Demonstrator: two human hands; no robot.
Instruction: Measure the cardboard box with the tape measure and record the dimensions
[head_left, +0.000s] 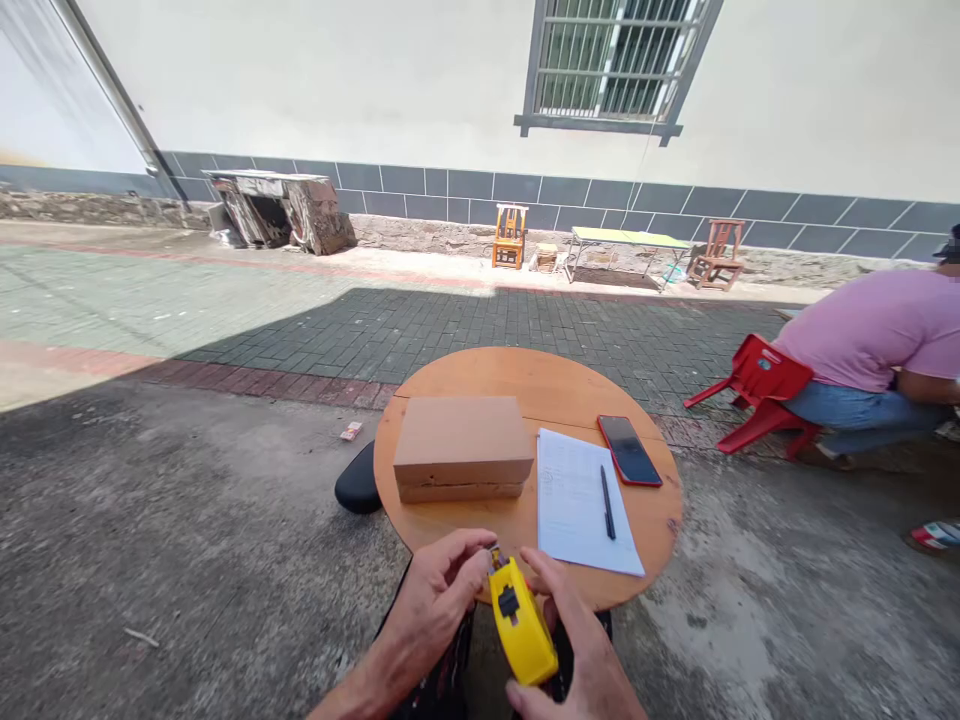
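Observation:
My right hand (574, 640) is closed around a yellow tape measure (521, 625), held just in front of the near edge of a round wooden table (540, 385). My left hand (439, 600) pinches the tape's tip at the top of the case. On the table lies a brown cardboard box (461, 445), just beyond my left hand. To its right sits a sheet of paper (574, 500) with a black pen (607, 500) on it, and a red-cased phone (630, 450) face up.
A person in a pink shirt (877, 330) sits on a low red plastic chair (761, 395) at the right. A black seat (358, 482) shows left of the table. Wooden chairs, a folding table (626, 240) and an old desk (274, 205) stand along the far wall.

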